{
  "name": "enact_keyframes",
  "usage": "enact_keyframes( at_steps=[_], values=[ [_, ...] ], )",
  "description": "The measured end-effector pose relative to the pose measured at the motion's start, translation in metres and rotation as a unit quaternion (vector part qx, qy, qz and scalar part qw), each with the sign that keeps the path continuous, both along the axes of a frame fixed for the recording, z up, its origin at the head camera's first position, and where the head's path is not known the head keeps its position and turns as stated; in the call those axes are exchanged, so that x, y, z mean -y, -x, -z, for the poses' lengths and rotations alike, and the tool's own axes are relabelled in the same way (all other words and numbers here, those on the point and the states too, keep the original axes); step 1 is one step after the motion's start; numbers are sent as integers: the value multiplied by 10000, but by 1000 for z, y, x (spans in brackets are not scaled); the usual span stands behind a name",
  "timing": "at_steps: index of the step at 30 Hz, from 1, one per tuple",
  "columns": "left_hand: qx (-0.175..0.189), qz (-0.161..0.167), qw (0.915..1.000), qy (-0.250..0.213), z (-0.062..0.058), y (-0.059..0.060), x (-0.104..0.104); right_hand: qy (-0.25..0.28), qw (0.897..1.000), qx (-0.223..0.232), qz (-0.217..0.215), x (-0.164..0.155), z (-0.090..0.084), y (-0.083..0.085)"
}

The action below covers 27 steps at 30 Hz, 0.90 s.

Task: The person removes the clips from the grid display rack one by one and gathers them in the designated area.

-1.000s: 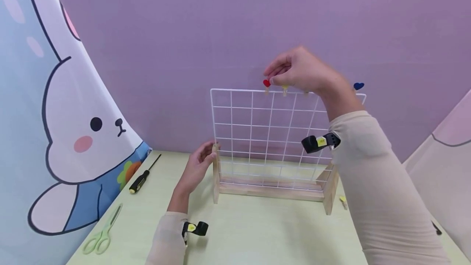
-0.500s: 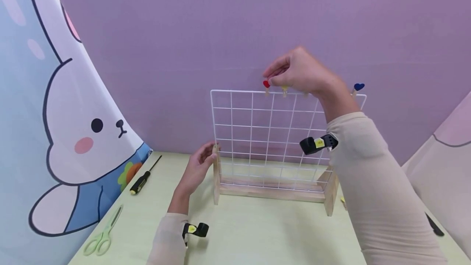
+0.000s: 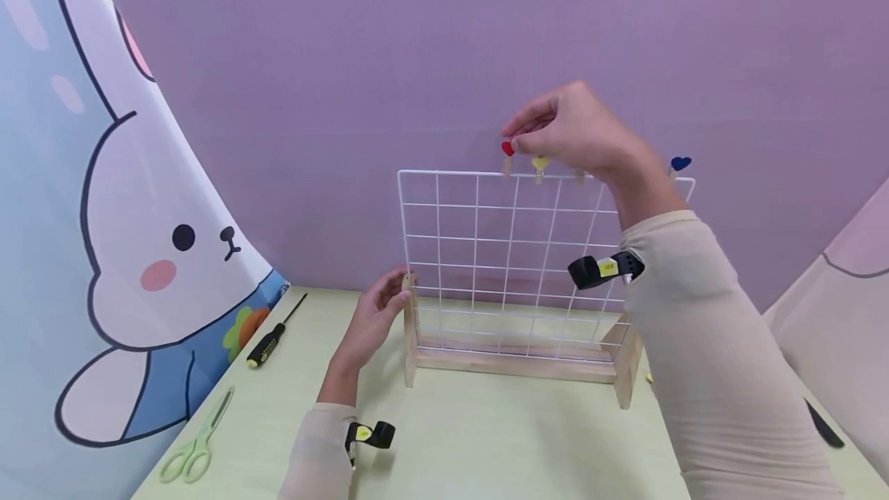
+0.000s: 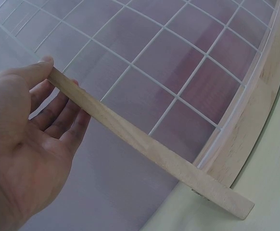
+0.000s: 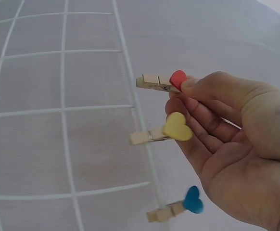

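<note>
My right hand (image 3: 579, 130) pinches a wooden clothespin with a red heart (image 5: 178, 80) between thumb and fingers, at the top wire of a white wire grid panel (image 3: 476, 238). In the right wrist view the clothespin's tip overlaps that wire. Just beside it, a yellow-heart clothespin (image 5: 176, 127) and a blue-heart clothespin (image 5: 193, 199) are clipped on the same wire. Another dark blue heart clothespin (image 3: 681, 164) sits at the panel's right corner. My left hand (image 3: 378, 311) grips the top of the wooden stand's left upright (image 4: 125, 134), thumb in front and fingers behind.
At the left lie a black-and-yellow screwdriver (image 3: 267, 344) and green-handled scissors (image 3: 190, 454) on the pale table (image 3: 486, 438). A black object (image 3: 824, 424) lies at the far right, past my right sleeve. A purple cloth backdrop (image 3: 312, 99) hangs behind the panel.
My right hand has risen slightly and shifted a little right with the red-heart clothespin, and more of the yellow heart shows. The left hand keeps its grip on the upright.
</note>
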<state>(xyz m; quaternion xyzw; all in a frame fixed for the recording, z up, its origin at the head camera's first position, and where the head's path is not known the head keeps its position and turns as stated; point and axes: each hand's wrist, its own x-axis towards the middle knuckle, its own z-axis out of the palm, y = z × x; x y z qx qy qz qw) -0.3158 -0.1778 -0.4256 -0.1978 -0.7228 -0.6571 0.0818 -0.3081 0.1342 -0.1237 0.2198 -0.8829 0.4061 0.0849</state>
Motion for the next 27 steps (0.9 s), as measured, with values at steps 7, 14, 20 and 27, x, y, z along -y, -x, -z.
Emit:
enact_keyframes(
  at_steps=[7, 14, 20, 27],
  values=[
    [-13, 94, 9999, -53, 0, 1, 2, 205, 9997, 66, 70, -8, -8, -7],
    [-70, 109, 9999, -14, 0, 1, 4, 235, 9994, -61, 250, -21, -8, -18],
    [-104, 64, 9999, 49, 2, 3, 4, 262, 9986, -201, 403, -39, -1, -27],
    [-72, 92, 9999, 18, 3, 7, 3, 14, 9980, -261, 571, -72, 10, -38]
  ],
)
